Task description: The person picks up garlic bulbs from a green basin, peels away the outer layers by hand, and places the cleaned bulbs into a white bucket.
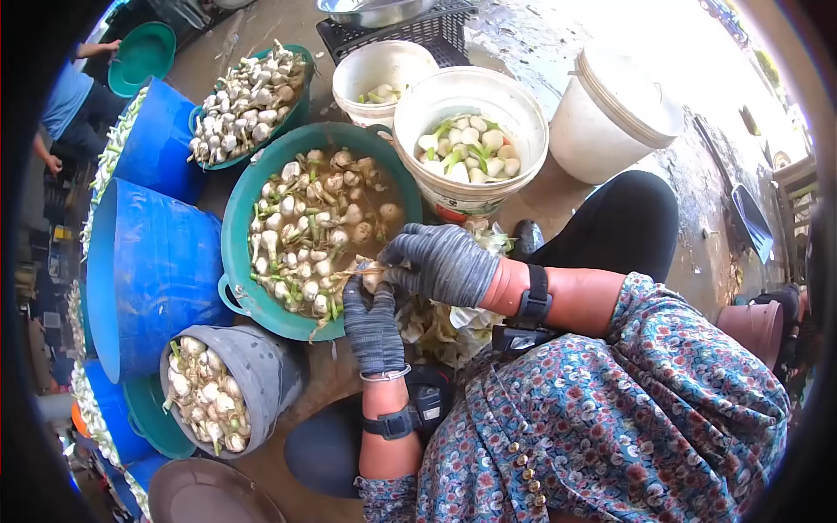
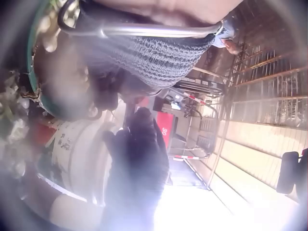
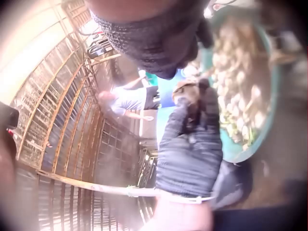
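Observation:
Both hands wear grey knit gloves and meet over the near rim of a green tub [image 1: 235, 261]. My left hand [image 1: 373, 327] grips a garlic bulb [image 1: 372, 277], whose stem end trails toward the tub. From the other side my right hand [image 1: 445, 261] pinches at the same bulb with curled fingers. In the right wrist view the bulb [image 3: 186, 92] stands brownish at the left hand's fingertips. The left wrist view is hazy, and the gloves hide the bulb there. Many garlic bulbs [image 1: 288, 209] lie in brownish water in the tub.
A white bucket [image 1: 471, 87] of peeled bulbs stands beyond my right hand. Pale husks [image 1: 453, 336] lie below the hands. A grey bucket [image 1: 279, 375] of garlic and blue tubs [image 1: 157, 270] stand at left. A lidded white bucket [image 1: 602, 122] stands at right. Another person [image 1: 74, 105] holds a green basin [image 1: 142, 57].

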`<state>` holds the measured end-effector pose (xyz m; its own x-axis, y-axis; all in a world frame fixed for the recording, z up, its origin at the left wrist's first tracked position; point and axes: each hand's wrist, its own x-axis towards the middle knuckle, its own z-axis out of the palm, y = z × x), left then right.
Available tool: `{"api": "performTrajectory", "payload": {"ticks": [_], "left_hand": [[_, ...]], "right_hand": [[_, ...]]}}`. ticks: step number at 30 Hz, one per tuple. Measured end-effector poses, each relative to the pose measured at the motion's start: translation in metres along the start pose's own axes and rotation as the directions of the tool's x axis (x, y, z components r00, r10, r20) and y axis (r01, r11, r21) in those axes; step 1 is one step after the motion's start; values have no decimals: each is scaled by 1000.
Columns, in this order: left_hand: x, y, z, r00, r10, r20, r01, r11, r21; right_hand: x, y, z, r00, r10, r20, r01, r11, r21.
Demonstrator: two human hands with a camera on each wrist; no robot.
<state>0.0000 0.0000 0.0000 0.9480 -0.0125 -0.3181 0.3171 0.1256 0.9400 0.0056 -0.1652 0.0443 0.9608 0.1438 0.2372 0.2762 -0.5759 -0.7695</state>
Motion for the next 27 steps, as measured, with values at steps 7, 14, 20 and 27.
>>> {"api": "performTrajectory", "payload": {"ticks": [7,14,20,27], "left_hand": [[-15,2,6,998,59,2,-59,997,45],[-18,2,-10,996,79,32,-80,996,44],[-19,4,-23,646,615,451,-658,149,738],[-26,10,-3,948,-56,312,213,841,-497]], "right_hand": [[-8,-3,-3,998,-57,33,62,978,-200],[-4,-17,-1,987,116,113,-98,983,-153],[-4,10,-2,724,496,480,-684,427,591],[-24,31,-18,623,525,580,-780,473,409]]}}
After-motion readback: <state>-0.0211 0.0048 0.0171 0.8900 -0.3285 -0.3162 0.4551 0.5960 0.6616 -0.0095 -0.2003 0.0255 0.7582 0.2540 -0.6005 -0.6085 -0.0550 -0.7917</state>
